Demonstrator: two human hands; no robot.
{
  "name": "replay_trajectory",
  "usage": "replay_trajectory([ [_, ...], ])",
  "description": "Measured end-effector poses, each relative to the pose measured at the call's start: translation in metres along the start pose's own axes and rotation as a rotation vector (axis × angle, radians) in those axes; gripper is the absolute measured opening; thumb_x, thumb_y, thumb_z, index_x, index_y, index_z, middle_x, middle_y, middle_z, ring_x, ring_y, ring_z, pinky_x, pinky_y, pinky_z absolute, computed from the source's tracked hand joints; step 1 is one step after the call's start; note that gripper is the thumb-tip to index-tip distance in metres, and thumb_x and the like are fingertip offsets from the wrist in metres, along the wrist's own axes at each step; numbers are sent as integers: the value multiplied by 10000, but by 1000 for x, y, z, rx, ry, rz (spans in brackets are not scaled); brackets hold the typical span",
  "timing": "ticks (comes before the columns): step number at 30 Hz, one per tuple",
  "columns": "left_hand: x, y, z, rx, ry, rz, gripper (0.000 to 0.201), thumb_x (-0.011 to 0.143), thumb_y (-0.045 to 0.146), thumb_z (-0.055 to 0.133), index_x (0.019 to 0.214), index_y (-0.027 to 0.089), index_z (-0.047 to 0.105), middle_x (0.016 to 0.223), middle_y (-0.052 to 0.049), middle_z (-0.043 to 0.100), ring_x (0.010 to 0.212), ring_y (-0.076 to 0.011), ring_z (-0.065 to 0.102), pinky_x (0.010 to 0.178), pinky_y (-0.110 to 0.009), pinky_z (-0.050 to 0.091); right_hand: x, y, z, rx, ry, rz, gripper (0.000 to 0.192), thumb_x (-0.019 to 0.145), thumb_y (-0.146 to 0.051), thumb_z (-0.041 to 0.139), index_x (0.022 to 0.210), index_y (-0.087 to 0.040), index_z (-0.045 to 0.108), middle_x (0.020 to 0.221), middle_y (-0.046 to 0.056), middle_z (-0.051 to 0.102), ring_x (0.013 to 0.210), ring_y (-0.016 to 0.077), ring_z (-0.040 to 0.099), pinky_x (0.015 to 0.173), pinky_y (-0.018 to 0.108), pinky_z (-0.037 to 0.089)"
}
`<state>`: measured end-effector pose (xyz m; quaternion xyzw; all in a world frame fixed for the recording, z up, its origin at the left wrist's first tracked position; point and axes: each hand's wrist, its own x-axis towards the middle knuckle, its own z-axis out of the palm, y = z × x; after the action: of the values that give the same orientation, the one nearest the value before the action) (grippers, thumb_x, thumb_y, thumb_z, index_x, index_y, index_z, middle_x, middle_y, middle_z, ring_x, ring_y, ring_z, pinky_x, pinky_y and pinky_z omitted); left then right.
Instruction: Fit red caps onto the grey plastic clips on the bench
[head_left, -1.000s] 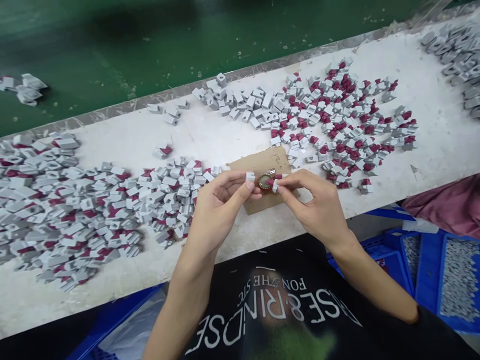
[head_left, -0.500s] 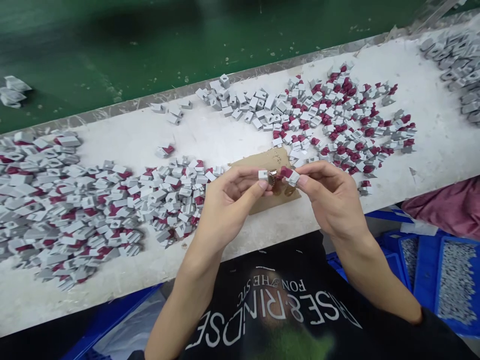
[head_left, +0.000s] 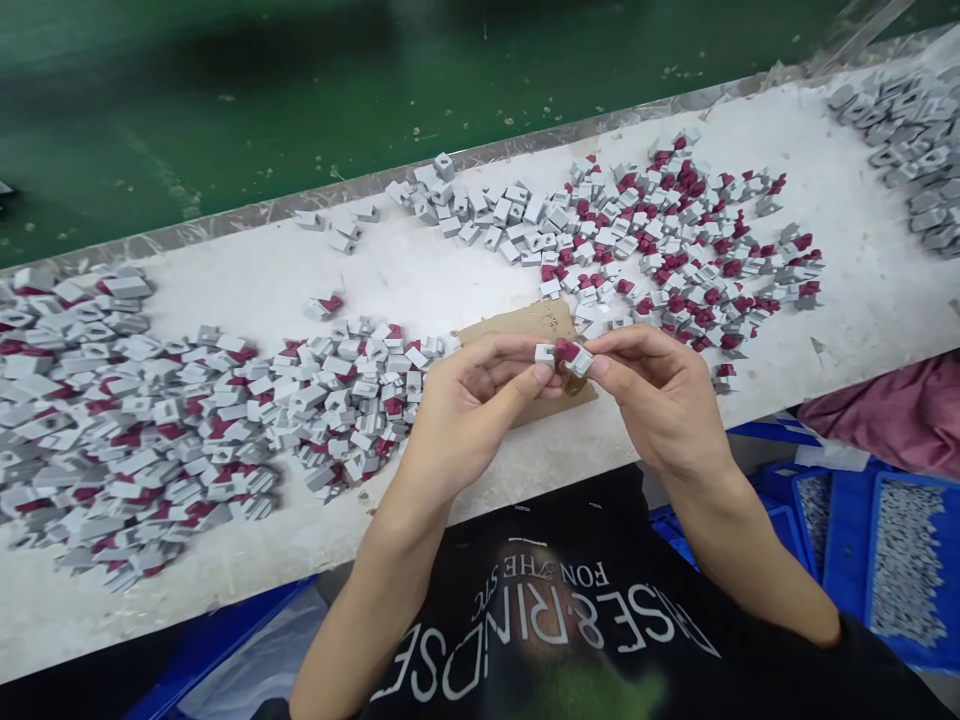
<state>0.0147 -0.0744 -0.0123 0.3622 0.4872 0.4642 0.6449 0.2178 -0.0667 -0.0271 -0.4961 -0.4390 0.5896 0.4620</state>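
Observation:
My left hand (head_left: pixel 469 405) pinches a small grey plastic block (head_left: pixel 544 354) between thumb and forefinger. My right hand (head_left: pixel 660 395) pinches a grey block with a dark red part (head_left: pixel 571 356) on it. The two pieces meet above a piece of brown cardboard (head_left: pixel 525 325) that lies on the white bench (head_left: pixel 247 290). A large heap of grey and red blocks (head_left: pixel 150 420) lies left of my hands. Another spread of such blocks (head_left: pixel 675 250) lies beyond my right hand.
A green conveyor belt (head_left: pixel 300 100) runs along the far side of the bench. More grey blocks (head_left: pixel 907 140) pile at the far right. Blue crates (head_left: pixel 847 520) with small grey parts stand below the bench at right, beside a dark red cloth (head_left: pixel 892 410).
My hands have come together, so the two pieces now touch. The round metal item seen on the cardboard a second ago is hidden behind my fingers.

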Motion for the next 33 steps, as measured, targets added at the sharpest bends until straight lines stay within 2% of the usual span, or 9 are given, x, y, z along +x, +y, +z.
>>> replay_trajectory([
  [4,0,0,-1,31,-20,0,113,999,237,906,1102,199,878,1045,-60,923,914,-206,895,915,-314,756,2,-4,1,-45,-25,-43,64,972,-315,948,1015,-293,907,1009,23,891,956,225,863,897,376,728],
  [7,0,0,-4,82,-37,21,113,978,216,911,1083,198,877,990,-54,915,876,-212,890,873,-321,761,4,-9,1,-86,-66,-47,56,969,-281,944,1017,-279,915,992,30,892,942,217,865,885,362,738],
  [15,9,8,-5,220,-119,59,131,998,252,880,1124,220,864,1037,-58,898,923,-227,879,899,-360,752,10,-9,-6,-70,-140,-32,102,993,-353,926,1033,-267,888,1001,42,891,930,224,864,850,383,736],
  [18,22,19,-6,392,-148,91,123,1024,276,825,1138,242,857,1091,-62,881,1006,-241,855,923,-373,727,17,-15,-17,-254,-140,-55,123,1017,-384,884,1076,-275,880,1009,47,880,916,236,838,820,396,702],
  [21,41,28,-13,707,14,194,123,1000,282,794,1107,249,844,1161,-82,842,1022,-254,796,882,-382,683,30,-22,-35,-629,73,-143,98,1036,-330,796,1067,-256,852,1045,75,845,887,249,779,789,412,642],
  [24,62,28,-26,928,161,200,103,987,284,741,1058,239,800,1138,-96,819,973,-266,748,847,-399,633,40,-21,-52,-974,234,-113,97,994,-284,744,1033,-225,812,1082,117,785,850,268,729,755,431,586],
  [27,79,19,-35,947,165,114,88,976,310,723,1007,235,758,1031,-96,819,921,-282,742,848,-417,609,44,-9,-60,-1127,256,-56,155,972,-326,760,1068,-211,800,1119,148,741,874,300,719,713,430,542],
  [33,87,5,-33,895,123,50,90,949,301,724,997,226,740,958,-88,817,851,-274,743,810,-405,589,44,12,-59,-1192,219,-178,218,991,-396,743,1113,-227,804,1130,162,700,980,353,714,675,427,516],
])
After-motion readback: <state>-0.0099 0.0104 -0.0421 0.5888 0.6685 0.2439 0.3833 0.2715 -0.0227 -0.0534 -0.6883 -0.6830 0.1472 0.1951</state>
